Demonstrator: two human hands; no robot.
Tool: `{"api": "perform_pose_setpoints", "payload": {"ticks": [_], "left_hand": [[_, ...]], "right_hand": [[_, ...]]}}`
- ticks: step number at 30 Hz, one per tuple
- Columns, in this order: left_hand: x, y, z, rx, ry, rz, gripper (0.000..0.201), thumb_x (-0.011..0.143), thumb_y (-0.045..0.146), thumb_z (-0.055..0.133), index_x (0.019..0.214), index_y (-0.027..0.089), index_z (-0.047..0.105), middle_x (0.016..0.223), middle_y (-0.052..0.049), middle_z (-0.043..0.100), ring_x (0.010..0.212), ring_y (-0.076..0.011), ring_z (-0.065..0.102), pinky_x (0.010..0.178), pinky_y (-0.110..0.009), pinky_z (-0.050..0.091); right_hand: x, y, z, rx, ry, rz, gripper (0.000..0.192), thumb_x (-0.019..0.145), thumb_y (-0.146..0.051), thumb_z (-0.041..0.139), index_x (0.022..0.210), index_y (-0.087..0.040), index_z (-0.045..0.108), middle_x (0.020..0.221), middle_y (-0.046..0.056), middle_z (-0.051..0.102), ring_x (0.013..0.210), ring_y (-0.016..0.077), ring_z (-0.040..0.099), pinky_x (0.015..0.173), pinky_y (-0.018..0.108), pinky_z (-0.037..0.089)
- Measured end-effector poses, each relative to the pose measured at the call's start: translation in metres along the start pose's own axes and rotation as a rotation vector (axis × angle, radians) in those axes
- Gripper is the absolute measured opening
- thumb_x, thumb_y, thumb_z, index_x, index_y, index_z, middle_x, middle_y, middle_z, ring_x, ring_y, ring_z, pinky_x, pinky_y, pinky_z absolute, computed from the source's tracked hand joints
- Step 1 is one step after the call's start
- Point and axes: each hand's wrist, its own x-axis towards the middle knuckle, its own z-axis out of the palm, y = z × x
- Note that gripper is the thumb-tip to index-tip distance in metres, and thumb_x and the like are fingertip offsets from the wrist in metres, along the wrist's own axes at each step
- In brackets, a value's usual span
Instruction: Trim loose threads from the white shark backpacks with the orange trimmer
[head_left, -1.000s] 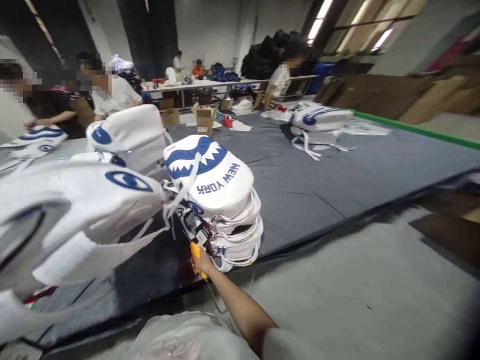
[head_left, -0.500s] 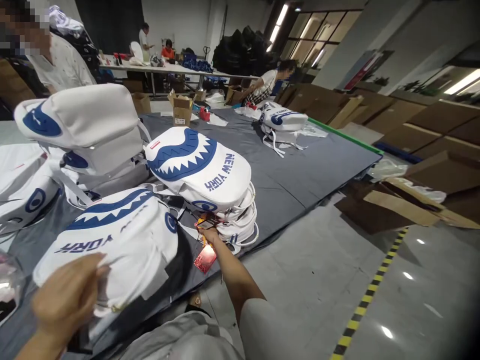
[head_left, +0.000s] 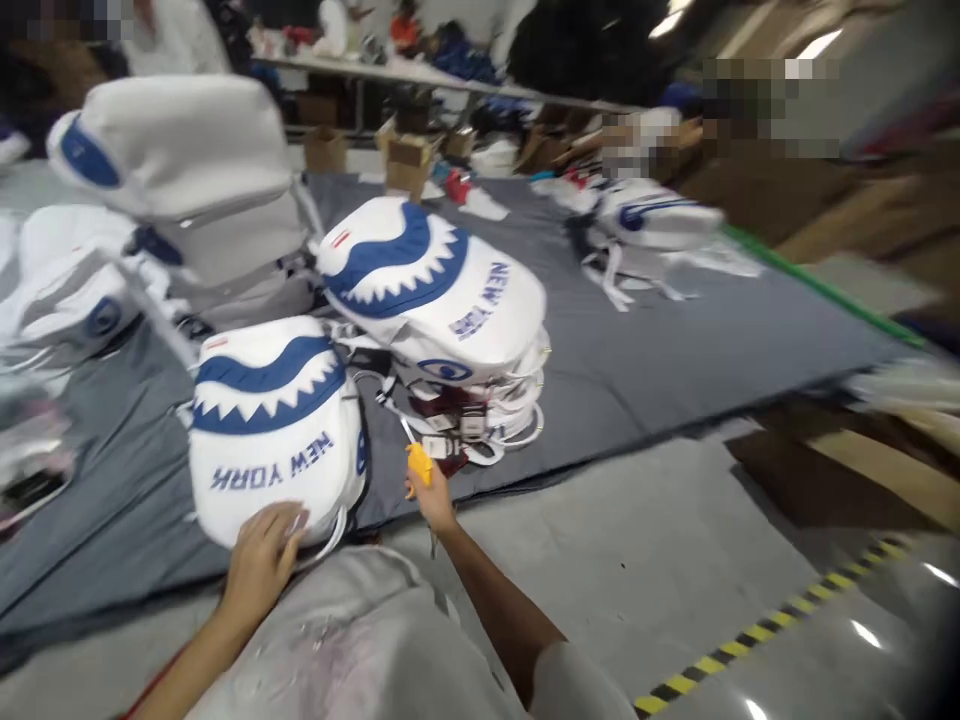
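My right hand (head_left: 433,495) is wrapped around an orange tool (head_left: 420,467), just beside a pile of white backpacks (head_left: 442,325). My left hand (head_left: 262,550) lies over the near end of a single backpack (head_left: 262,430), front up on the grey surface (head_left: 637,370); whether it grips or merely rests, I can't tell. The pile is stacked, with tags (head_left: 473,423) showing at its side; the single one lies unstacked, showing no tag, so it seems unfinished to me.
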Motion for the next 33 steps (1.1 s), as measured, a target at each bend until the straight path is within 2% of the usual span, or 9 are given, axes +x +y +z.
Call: {"api": "perform_pose_setpoints", "payload": {"ticks": [4,7,9,13,16,18,24,29,33], "left_hand": [[0.019,0.058,0.007,-0.595,-0.110,-0.415,0.053,0.079,0.054,0.066,0.121,0.022,0.062,0.121,-0.012,0.068,0.113,-0.0283,0.063,0.097,-0.045,0.050],[0.021,0.077,0.016,-0.941,0.083,-0.629,0.067,0.070,0.059,0.074,0.122,0.020,0.058,0.120,-0.012,0.067,0.109,-0.0242,0.064,0.092,-0.036,0.051],[0.015,0.078,0.013,-1.007,0.288,-0.754,0.056,0.066,0.060,0.076,0.099,0.017,0.064,0.100,-0.009,0.071,0.093,-0.0201,0.066,0.084,-0.031,0.053],[-0.002,0.049,-0.020,-1.055,0.623,-0.857,0.053,0.061,0.064,0.077,0.067,0.017,0.052,0.062,0.003,0.055,0.059,-0.0119,0.057,0.060,-0.025,0.050],[-0.015,0.012,-0.054,-0.913,0.710,-0.897,0.044,0.066,0.056,0.075,0.071,0.017,0.055,0.058,0.005,0.053,0.050,-0.0089,0.051,0.050,-0.021,0.044],[-0.022,-0.013,-0.069,-0.781,0.689,-1.001,0.035,0.070,0.047,0.072,0.081,0.016,0.061,0.066,0.003,0.061,0.047,-0.0071,0.049,0.048,-0.020,0.040],[-0.014,-0.060,-0.050,-0.794,0.515,-1.185,0.010,0.079,0.019,0.060,0.082,0.012,0.067,0.068,-0.001,0.066,0.049,-0.0093,0.056,0.052,-0.021,0.039],[-0.006,-0.079,-0.030,-0.830,0.483,-1.168,0.011,0.083,0.017,0.056,0.084,0.013,0.066,0.067,0.000,0.064,0.052,-0.0084,0.054,0.055,-0.021,0.040],[-0.014,-0.087,-0.031,-0.822,0.423,-1.142,0.007,0.081,0.021,0.062,0.084,0.015,0.063,0.066,0.001,0.061,0.053,-0.0104,0.054,0.056,-0.023,0.043]], "right_hand": [[-0.057,-0.015,0.035,-0.160,-0.172,-0.480,0.048,0.094,-0.025,0.045,0.141,-0.016,0.042,0.132,0.014,0.059,0.121,0.0240,0.057,0.102,0.037,0.047],[-0.092,-0.035,0.061,-0.345,-0.494,-0.816,0.057,0.089,-0.018,0.048,0.145,-0.018,0.039,0.143,0.015,0.049,0.131,0.0256,0.049,0.108,0.042,0.044],[-0.100,-0.045,0.069,-0.427,-0.662,-0.943,0.058,0.089,-0.023,0.053,0.145,-0.020,0.041,0.148,0.014,0.044,0.133,0.0254,0.048,0.105,0.041,0.048],[-0.064,-0.058,0.058,-0.395,-0.509,-1.002,0.033,0.097,-0.029,0.047,0.125,-0.020,0.061,0.131,0.012,0.060,0.121,0.0223,0.057,0.105,0.039,0.047],[-0.028,-0.069,0.047,-0.488,-0.184,-0.912,0.033,0.096,-0.028,0.043,0.117,-0.014,0.065,0.115,0.016,0.066,0.109,0.0268,0.060,0.098,0.045,0.049],[-0.021,-0.075,0.051,-0.612,-0.129,-0.966,0.033,0.096,-0.027,0.042,0.116,-0.013,0.064,0.112,0.017,0.066,0.105,0.0280,0.059,0.094,0.046,0.048],[-0.053,-0.073,0.093,-0.990,-0.462,-1.326,0.036,0.089,-0.028,0.062,0.123,-0.017,0.063,0.132,0.016,0.058,0.122,0.0331,0.047,0.099,0.048,0.036],[-0.049,-0.079,0.105,-1.098,-0.595,-1.160,0.018,0.091,-0.028,0.062,0.107,-0.022,0.069,0.120,0.008,0.067,0.114,0.0278,0.053,0.094,0.041,0.035],[-0.051,-0.096,0.129,-1.183,-0.673,-1.040,0.026,0.093,-0.025,0.059,0.118,-0.022,0.066,0.117,0.006,0.067,0.107,0.0242,0.056,0.089,0.035,0.036]]}}
